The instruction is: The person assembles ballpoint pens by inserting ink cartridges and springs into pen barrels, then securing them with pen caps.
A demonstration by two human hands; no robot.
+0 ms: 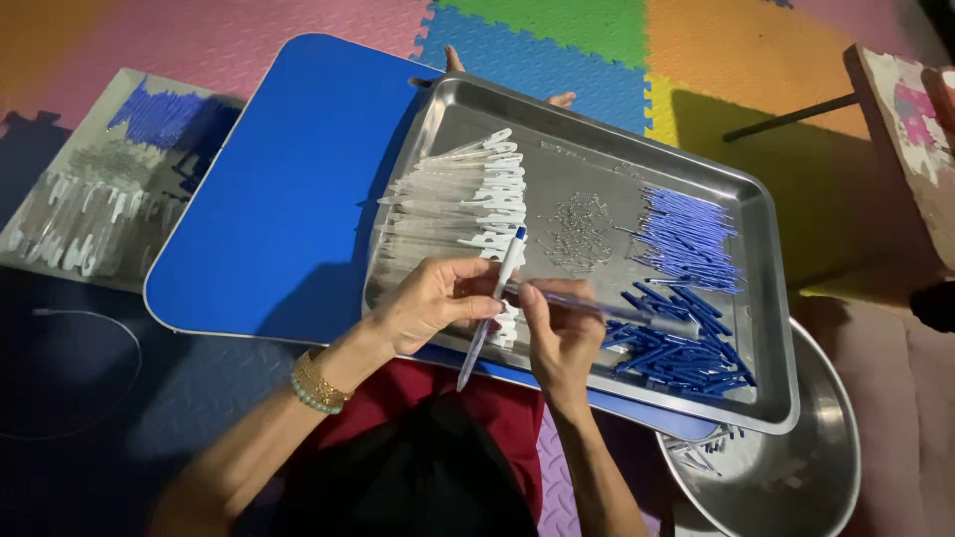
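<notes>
left hand (430,303) grips a clear pen barrel (494,298) over the steel tray (766,288); right hand (559,333) pinches a blue refill (597,306) at it — many barrels (458,204), springs (577,229) remain; few finished pens in the round bowl (796,467).

Bright overhead light, glare on steel tray (766,239); dark foreground shadow; slight motion blur.
</notes>
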